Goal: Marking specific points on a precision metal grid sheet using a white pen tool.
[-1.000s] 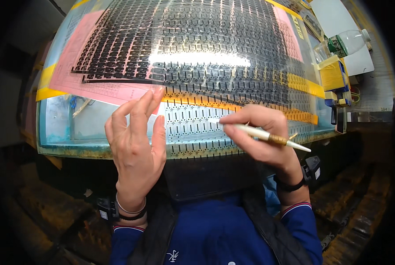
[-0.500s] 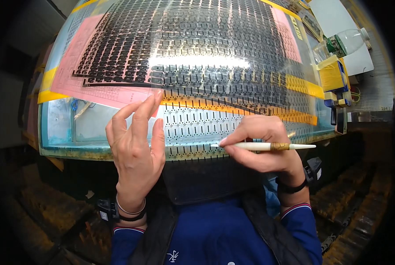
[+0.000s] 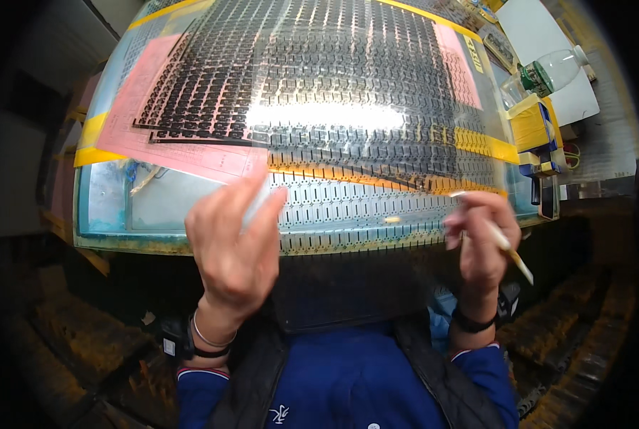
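Observation:
A clear film (image 3: 348, 207) printed with rows of black marks lies across the worktable's near edge. My left hand (image 3: 233, 243) is at the film's left edge, fingers stretched and apart but smeared by motion; whether they press on the film I cannot tell. Off to the right, my right hand (image 3: 487, 239) is closed around a slim white pen-like tool (image 3: 502, 247). One tapered end points down to the right, and the other shows above the fingers near the film's right corner. Beneath the film are a pink printed sheet (image 3: 126, 129) and strips of yellow tape (image 3: 99, 155).
To the right stand a clear plastic bottle (image 3: 559, 71) with a green label, a yellow-and-blue box (image 3: 535, 129) and a white sheet (image 3: 530, 28). A bright glare (image 3: 326, 116) lies across the printed film. Scissors with yellow-green handles (image 3: 571, 154) lie beyond the box.
My right hand has moved right and slightly up, and the tool in it has turned from level to slanting. My left hand has shifted slightly right. The view has shifted slightly.

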The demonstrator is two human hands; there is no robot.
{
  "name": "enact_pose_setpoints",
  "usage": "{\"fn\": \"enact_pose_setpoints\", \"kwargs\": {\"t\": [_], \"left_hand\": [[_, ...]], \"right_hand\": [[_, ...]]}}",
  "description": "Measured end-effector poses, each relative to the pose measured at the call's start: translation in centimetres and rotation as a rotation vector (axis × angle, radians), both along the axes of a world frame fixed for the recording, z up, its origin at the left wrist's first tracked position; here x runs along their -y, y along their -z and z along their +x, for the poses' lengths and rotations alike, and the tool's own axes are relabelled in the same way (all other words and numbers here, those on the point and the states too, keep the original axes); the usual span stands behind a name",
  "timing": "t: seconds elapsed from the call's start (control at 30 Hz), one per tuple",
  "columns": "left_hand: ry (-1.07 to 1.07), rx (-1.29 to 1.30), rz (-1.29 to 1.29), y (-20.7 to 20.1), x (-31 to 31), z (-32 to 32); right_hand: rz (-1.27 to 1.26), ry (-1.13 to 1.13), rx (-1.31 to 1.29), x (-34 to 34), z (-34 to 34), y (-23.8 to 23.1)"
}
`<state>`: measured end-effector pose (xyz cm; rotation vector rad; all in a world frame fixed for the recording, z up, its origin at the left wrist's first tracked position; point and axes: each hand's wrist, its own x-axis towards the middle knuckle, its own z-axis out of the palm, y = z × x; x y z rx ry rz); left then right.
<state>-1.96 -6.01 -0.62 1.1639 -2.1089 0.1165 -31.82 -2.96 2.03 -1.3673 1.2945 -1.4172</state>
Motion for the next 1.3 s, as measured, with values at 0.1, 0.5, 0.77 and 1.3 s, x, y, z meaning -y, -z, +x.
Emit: {"fn": "enact_pose_setpoints", "kwargs": {"t": [0.1, 0.5, 0.77, 1.3], "left_hand": [[0.277, 0.015, 0.178, -1.4, -2.9, -1.0], [0.181, 0.231, 0.295, -0.8, -4.5, -4.1], [0.197, 0.200, 0.321, -0.7, -5.4, -4.6], [0.363, -0.118, 0.320, -1.0, -6.7, -7.3]], "right_hand": [[-0.199, 0.565, 0.118, -3.4, -4.4, 2.3], [0.316, 0.253, 1.372, -14.1, -6.5, 16.7], [0.499, -0.200, 1.368, -10.8, 1.4, 13.0], [-0.090, -0.063, 0.334, -7.2, 8.0, 4.5]]}}
